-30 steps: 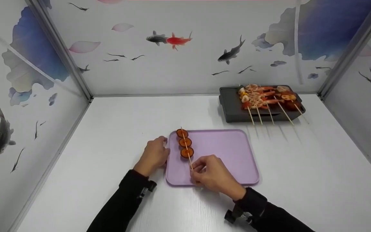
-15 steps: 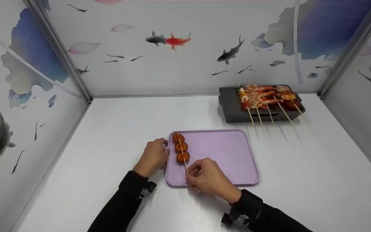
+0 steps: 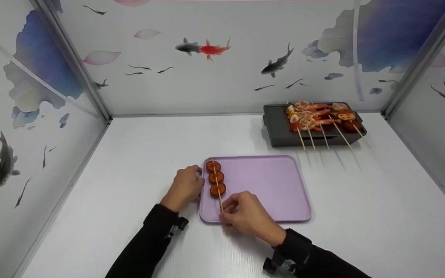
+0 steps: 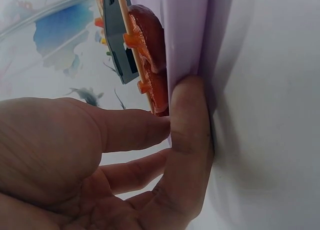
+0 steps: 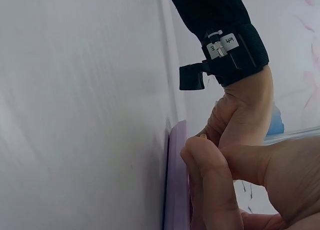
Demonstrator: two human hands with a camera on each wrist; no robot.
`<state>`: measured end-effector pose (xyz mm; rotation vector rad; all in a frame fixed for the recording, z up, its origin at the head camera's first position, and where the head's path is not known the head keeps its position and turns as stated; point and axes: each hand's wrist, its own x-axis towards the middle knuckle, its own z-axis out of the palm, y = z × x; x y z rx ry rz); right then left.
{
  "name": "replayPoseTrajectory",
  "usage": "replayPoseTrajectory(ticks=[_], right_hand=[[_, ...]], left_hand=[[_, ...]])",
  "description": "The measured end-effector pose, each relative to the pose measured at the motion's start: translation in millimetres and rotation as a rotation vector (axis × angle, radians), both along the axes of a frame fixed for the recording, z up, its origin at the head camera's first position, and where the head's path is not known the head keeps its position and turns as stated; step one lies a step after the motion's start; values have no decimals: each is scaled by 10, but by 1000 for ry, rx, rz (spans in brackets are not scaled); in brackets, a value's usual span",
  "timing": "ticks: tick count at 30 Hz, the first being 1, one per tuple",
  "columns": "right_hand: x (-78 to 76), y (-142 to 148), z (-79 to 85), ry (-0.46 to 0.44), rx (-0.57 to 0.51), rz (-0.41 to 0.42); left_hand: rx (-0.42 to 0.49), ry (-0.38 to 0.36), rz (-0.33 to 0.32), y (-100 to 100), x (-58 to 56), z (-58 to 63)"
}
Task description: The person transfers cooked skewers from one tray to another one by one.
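Note:
A skewer [image 3: 216, 177] with three round, glossy orange-brown pieces lies along the left side of a lilac rectangular tray [image 3: 263, 185]. My right hand [image 3: 247, 214] pinches the skewer's bare stick near the tray's front edge; in the right wrist view the fingertips [image 5: 202, 147] cover most of that stick. At the tray's left edge, my left hand [image 3: 184, 189] grips the rim between thumb and finger. The left wrist view has the thumb [image 4: 137, 130] at the inner side of the rim and a finger [image 4: 187, 120] against its outer side, close to the skewered pieces.
A dark grey grill [image 3: 278, 127] stands at the back right of the white table [image 3: 149, 143]. Several skewers [image 3: 315, 116] of shrimp, lotus-like slices and other food lie across it, sticks jutting over its front. Printed panels [image 3: 222, 85] enclose the table behind and on both sides.
The skewer has shifted left and slightly toward the front on the tray, my right hand moving with it. My left hand has stayed on the rim.

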<state>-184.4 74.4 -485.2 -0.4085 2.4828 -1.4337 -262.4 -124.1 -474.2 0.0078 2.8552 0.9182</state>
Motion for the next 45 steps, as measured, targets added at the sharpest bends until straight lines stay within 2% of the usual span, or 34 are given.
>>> replayPoseTrajectory(ticks=[11, 23, 31, 33, 40, 45], right_hand=[[22, -87, -23, 53, 7, 20], [33, -228, -6, -20, -62, 31], [42, -267, -23, -31, -69, 23], [43, -266, -28, -23, -54, 20], [30, -227, -27, 43, -13, 60], [17, -199, -14, 43, -6, 80]], left_hand=[[18, 42, -8, -14, 14, -12], [46, -17, 26, -3, 15, -7], [61, -1, 15, 1, 16, -11], [59, -4, 17, -3, 16, -14], [18, 58, -32, -34, 28, -27], [38, 41, -27, -29, 34, -10]])
